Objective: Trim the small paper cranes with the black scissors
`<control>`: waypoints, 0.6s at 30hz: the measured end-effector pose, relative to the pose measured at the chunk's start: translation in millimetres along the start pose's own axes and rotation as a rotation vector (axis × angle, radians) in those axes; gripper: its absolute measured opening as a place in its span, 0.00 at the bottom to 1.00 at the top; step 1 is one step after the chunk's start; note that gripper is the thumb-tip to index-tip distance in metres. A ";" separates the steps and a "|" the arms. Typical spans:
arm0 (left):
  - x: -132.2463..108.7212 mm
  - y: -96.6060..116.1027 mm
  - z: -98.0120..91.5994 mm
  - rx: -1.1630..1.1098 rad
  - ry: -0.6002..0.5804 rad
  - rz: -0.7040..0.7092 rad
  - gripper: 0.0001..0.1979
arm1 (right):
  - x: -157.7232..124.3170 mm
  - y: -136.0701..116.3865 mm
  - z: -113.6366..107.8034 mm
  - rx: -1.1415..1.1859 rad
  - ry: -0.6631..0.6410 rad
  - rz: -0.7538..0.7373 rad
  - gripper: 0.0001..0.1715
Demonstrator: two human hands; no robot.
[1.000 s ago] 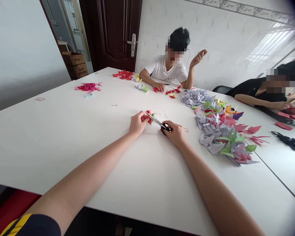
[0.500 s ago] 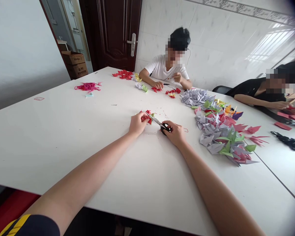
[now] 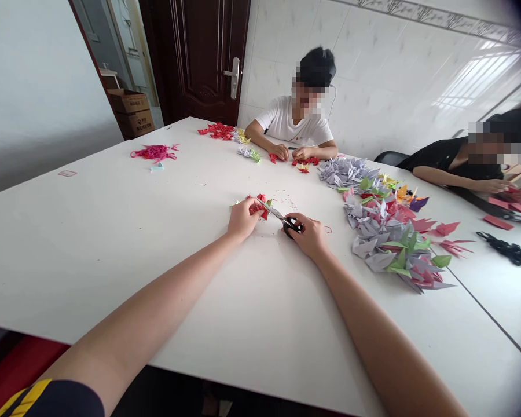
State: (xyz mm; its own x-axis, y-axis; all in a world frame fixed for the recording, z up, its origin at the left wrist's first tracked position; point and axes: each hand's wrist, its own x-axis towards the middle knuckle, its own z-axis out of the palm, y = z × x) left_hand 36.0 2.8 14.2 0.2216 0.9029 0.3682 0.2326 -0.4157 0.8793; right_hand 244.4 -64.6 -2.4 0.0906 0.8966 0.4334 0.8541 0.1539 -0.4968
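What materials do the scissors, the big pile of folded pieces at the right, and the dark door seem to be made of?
Scissors: blades likely steel, from their silvery look; solid black handles, perhaps plastic.
Pile of folded pieces: apparently paper with a matt finish, judging by crisp folds and thin points.
Door: looks like varnished wood, dark brown and glossy; a wood-look coating is possible.

Scissors [image 3: 279, 216]: had black handles and silvery blades, slanted near the frame's centre, tips toward upper left.
Red folded paper [image 3: 265, 214]: was partly hidden, just by the blades, near centre.
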 end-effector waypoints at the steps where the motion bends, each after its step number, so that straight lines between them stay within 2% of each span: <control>1: 0.0 0.0 0.0 -0.002 -0.001 -0.002 0.04 | -0.1 0.2 0.0 -0.002 0.000 -0.002 0.18; 18: 1.0 -4.0 0.9 0.004 -0.001 0.012 0.03 | -0.1 -1.6 -0.1 0.000 -0.003 0.021 0.19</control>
State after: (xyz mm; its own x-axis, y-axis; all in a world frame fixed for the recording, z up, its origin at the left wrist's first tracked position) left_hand 36.1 5.3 10.8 0.2256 0.8976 0.3786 0.2336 -0.4271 0.8735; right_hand 243.1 -65.0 -1.5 0.1069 0.9008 0.4208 0.8519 0.1352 -0.5059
